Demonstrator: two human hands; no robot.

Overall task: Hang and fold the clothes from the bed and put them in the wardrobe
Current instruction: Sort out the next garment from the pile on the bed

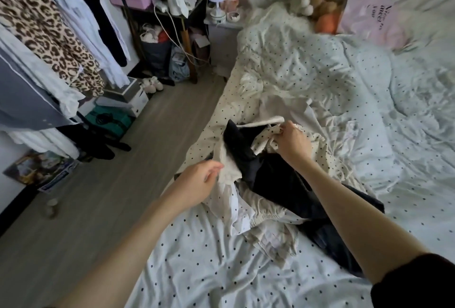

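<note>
Nearest lies the bed [197,258], covered by a wrinkled white sheet with small dark dots, and two bare forearms reach out over it. In the middle of the bed is a heap of clothes: a crumpled cream-white garment [266,236] closest, a black garment [278,179] spread across and over it, and a cream cloth with dark dots [264,137] bunched at the far end.

The left hand [197,181] sits at the heap's left edge, near the side of the bed. Its fingers [216,166] are curled together and pinch a fold of plain cream fabric [230,168] that rises beside the black garment. The right hand [291,142] is farther out, over the top of the heap; its fingers [283,128] are bent closed and grip the dotted cream cloth, lifting its edge off the pile.

Beyond the hands the rumpled dotted duvet [307,61] runs to the head of the bed, where soft toys [317,7] and a pink printed pillow [369,14] lie. On the left, across the grey wood floor [98,184], hanging clothes include a leopard-print garment [49,32] and white shirts [86,12]. A small white mushroom-shaped lamp [216,2] stands on the bedside stand.
</note>
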